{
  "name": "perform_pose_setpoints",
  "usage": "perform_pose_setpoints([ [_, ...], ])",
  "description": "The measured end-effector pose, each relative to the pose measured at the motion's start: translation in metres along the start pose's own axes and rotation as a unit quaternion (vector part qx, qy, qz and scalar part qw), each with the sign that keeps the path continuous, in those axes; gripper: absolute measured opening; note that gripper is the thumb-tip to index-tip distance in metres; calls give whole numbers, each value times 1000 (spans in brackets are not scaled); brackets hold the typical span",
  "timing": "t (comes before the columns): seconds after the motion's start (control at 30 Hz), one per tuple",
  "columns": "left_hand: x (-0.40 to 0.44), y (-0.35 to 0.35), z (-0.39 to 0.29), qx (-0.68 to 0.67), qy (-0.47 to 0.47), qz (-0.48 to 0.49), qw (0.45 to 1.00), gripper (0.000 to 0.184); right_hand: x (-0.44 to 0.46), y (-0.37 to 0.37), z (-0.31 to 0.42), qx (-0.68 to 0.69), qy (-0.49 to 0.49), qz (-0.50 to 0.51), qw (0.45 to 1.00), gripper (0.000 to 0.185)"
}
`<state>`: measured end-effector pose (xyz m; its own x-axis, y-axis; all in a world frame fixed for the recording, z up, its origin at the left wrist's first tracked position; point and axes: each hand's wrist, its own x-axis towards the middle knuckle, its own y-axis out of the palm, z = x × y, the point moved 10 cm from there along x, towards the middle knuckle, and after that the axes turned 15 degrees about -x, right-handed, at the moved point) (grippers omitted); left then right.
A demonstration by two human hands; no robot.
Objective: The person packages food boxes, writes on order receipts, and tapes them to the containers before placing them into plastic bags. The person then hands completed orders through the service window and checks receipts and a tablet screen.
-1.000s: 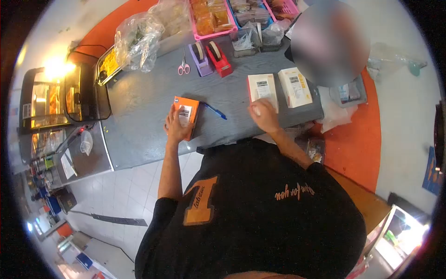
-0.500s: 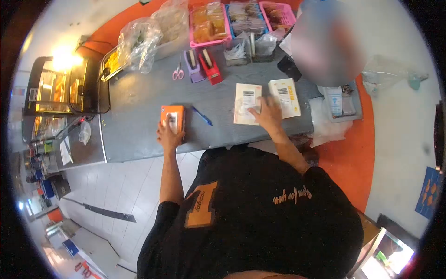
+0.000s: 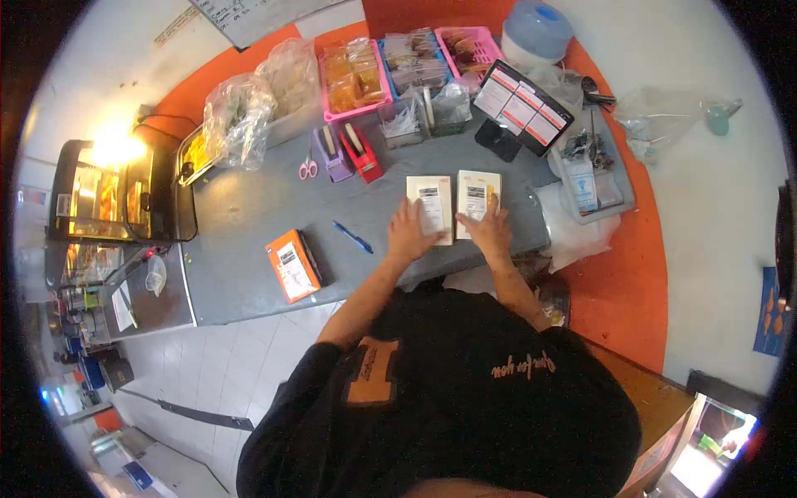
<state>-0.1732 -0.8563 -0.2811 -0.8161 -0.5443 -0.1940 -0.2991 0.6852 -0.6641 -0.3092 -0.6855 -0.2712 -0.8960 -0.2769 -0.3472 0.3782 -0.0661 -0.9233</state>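
Two cream-white boxes with printed labels lie side by side on the grey table. On the left cream box (image 3: 432,189) rests my left hand (image 3: 407,233), its fingers spread over the near left part. My right hand (image 3: 491,229) touches the right cream box (image 3: 476,184) near its lower right side, thumb and fingers apart. Further left an orange box (image 3: 294,264) with a white label lies near the front edge, touched by neither hand. Between it and the cream boxes is a blue pen (image 3: 352,236).
Behind are a red tape dispenser (image 3: 362,154), a purple tape dispenser (image 3: 333,155) and pink scissors (image 3: 308,168). A tablet on a stand (image 3: 523,108) is at back right. Pink basket (image 3: 359,107) and other baskets of packets line the back. A lit display case (image 3: 100,195) stands left.
My left hand has let go of the orange box and moved right onto the left cream box. The cream boxes now sit straighter beside each other. The view has shifted, showing the tablet.
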Motion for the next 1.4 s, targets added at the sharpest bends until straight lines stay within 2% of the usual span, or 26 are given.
perform_pose_setpoints([
  [0.13,-5,-9,8,25,2,-8,1000,98,8,-6,7,-46,-10,-45,998,90],
  [0.2,-22,-55,26,45,8,-99,994,99,60,-17,6,28,-104,-145,984,68],
  [0.27,-52,-104,62,113,-66,-192,973,100,106,-51,7,137,-146,-230,952,48],
  [0.33,-94,-159,105,40,-106,-334,936,101,150,-83,31,245,-163,-153,943,45],
  [0.4,-138,-180,173,113,-195,-445,867,104,190,-96,59,227,-202,-177,936,52],
  [0.43,-149,-191,179,114,-198,-451,863,104,202,-99,75,230,-209,-176,934,52],
  [0.5,-169,-183,225,48,-385,-295,873,104,227,-96,104,184,-179,-156,954,67],
  [0.53,-179,-192,232,46,-390,-304,868,104,237,-96,115,189,-181,-200,944,67],
  [0.6,-169,-197,232,121,-312,-209,919,103,256,-85,132,171,-195,-206,944,60],
  [0.63,-171,-205,238,119,-318,-218,915,103,262,-80,143,149,-197,-212,945,54],
  [0.67,-169,-212,235,161,-290,-209,920,102,256,-82,138,149,-111,-172,967,42],
  [0.7,-166,-217,231,202,-261,-197,923,102,242,-88,148,148,-120,-170,967,42],
  [0.77,-161,-237,196,192,-270,-194,923,98,217,-112,152,188,-56,-238,951,38],
  [0.9,-146,-233,168,110,-224,-218,943,82,225,-79,159,87,-147,-243,955,39],
  [0.97,-123,-219,142,42,-147,-196,968,75,242,-62,153,73,-207,-247,944,35],
  [1.0,-107,-209,129,3,-63,-184,981,71,238,-45,142,390,-147,-71,907,22],
  [1.03,-94,-198,114,-37,22,-170,985,67,220,-48,144,500,-135,-34,855,18],
  [1.07,-79,-183,100,-105,38,-129,985,63,193,-60,148,601,-122,4,790,14],
  [1.1,-61,-167,81,-173,53,-87,980,58,169,-86,150,449,-180,-66,873,13],
  [1.13,-40,-147,68,-292,35,-42,955,54,142,-108,156,280,-231,-135,922,13],
  [1.17,-19,-125,52,-405,16,5,914,50,103,-122,169,270,-269,-119,917,16],
  [1.23,10,-111,15,-609,-61,2,791,41,30,-124,199,298,-371,-54,878,22],
  [1.27,25,-105,3,-611,-60,2,790,41,13,-107,204,250,-434,-65,863,21],
  [1.3,40,-99,-10,-654,-55,16,754,37,-17,-106,211,147,-417,10,897,23],
  [1.33,48,-95,-19,-695,-49,30,717,33,-36,-113,216,131,-447,-7,885,26],
  [1.4,48,-106,-26,-700,-64,-7,711,31,-42,-119,209,183,-441,15,878,27],
])
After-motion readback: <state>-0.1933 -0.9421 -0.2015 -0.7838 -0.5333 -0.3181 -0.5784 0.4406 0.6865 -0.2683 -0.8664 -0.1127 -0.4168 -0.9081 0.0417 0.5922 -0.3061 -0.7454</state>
